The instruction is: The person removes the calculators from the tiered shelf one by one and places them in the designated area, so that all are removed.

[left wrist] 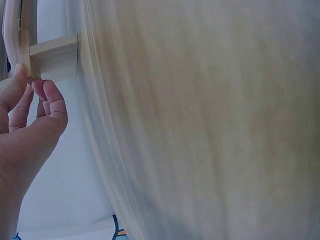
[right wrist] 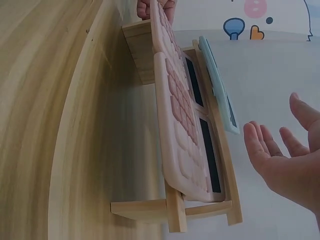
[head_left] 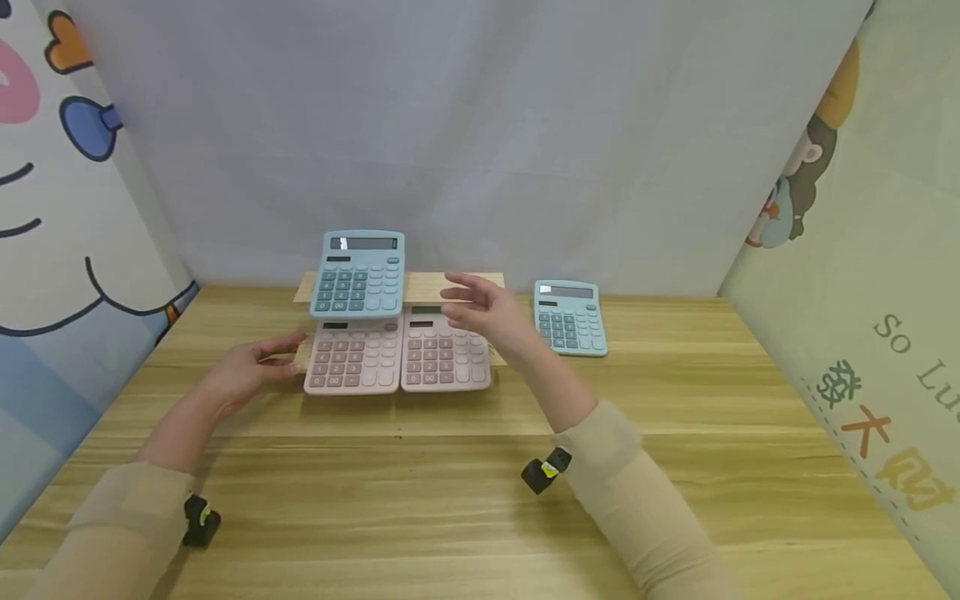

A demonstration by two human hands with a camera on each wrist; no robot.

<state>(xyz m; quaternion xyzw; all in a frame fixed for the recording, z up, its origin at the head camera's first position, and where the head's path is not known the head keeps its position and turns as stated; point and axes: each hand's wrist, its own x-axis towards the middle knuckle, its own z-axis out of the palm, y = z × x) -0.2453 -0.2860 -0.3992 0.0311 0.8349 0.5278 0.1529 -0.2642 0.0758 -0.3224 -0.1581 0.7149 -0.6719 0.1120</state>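
1. Pale curtain (head_left: pixel 480 150) behind a wood-grain bench (head_left: pixel 420 517)
2. Wooden stand (head_left: pixel 423 287) on it bears two pink calculators (head_left: pixel 352 358), an upper blue calculator (head_left: pixel 358 275) above the left one; second blue calculator (head_left: pixel 570 318) sits right of it, on the bench
3. Left hand (head_left: pixel 251 371): fingers pinch the stand's end; right hand (head_left: pixel 487 312): fingers spread, holding nothing
4. Steadying probably goes best with light pressure, jolting no calculator
5. Cartoon-printed panels (head_left: pixel 45 208) flank the bench

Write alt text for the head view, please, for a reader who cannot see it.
A person's left grip pinches the left end of a wooden rack while the right grip hovers near its right side. Two pink desk calculators sit side by side on the rack, a blue calculator above the left one; another blue calculator rests farther right.
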